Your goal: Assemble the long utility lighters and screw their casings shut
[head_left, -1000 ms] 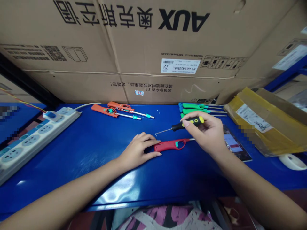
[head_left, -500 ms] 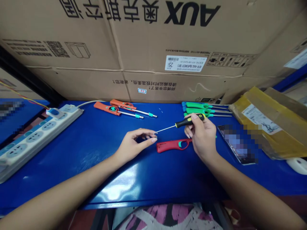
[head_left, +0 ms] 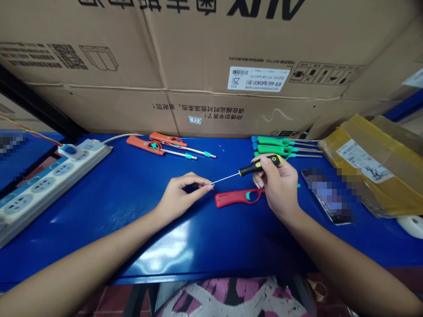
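My right hand (head_left: 279, 187) is wrapped round the black and yellow handle of a screwdriver (head_left: 259, 165), its thin shaft pointing left. At the end of that shaft, the thumb and forefinger of my left hand (head_left: 185, 193) are pinched together. Whatever small thing lies between those fingertips is too small to make out. Below the screwdriver a red gas lighter (head_left: 231, 199) lies on the blue table (head_left: 132, 211), its right end hidden behind my right hand.
Two orange lighters (head_left: 145, 144) lie at the back left, several green and blue ones (head_left: 272, 149) at the back right. A power strip (head_left: 42, 182) runs along the left. On the right are a phone (head_left: 325, 196) and a yellow-taped parcel (head_left: 373, 167). A large carton (head_left: 198, 57) stands behind.
My left thumb and forefinger, apart around the screwdriver's tip before, have closed together there. My right hand still grips the handle, almost unmoved. The view has tilted slightly downward.
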The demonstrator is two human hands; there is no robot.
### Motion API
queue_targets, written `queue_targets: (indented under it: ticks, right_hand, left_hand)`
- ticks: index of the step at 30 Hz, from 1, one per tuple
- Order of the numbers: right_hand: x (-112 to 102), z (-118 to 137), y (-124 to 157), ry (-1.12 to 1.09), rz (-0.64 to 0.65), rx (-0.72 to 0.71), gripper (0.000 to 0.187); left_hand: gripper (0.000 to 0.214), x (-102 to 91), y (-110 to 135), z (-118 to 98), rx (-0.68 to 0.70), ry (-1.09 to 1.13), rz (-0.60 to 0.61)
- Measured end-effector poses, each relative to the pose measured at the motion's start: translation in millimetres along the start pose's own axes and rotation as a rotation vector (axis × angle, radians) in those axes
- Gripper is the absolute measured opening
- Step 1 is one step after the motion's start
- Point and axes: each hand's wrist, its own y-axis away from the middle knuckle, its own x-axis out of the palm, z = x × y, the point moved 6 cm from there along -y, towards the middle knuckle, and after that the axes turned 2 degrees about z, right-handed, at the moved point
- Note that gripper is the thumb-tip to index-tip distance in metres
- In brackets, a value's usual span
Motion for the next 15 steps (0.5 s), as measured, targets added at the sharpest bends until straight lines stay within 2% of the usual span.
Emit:
queue_targets:
  ticks: [6, 15]
  right_hand:
    - [1.8, 8.3, 3.2, 0.066, 0.039, -0.061, 0.023]
    - [2.0, 15.7, 6.4, 0.173, 0.055, -0.083, 0.022]
  left_hand:
    - [0.014, 0.0, 0.2, -5.1, 0.102, -0.088, 0.008]
    - [0.018, 1.7, -0.7, -4.7, 0.11, -0.115, 0.042]
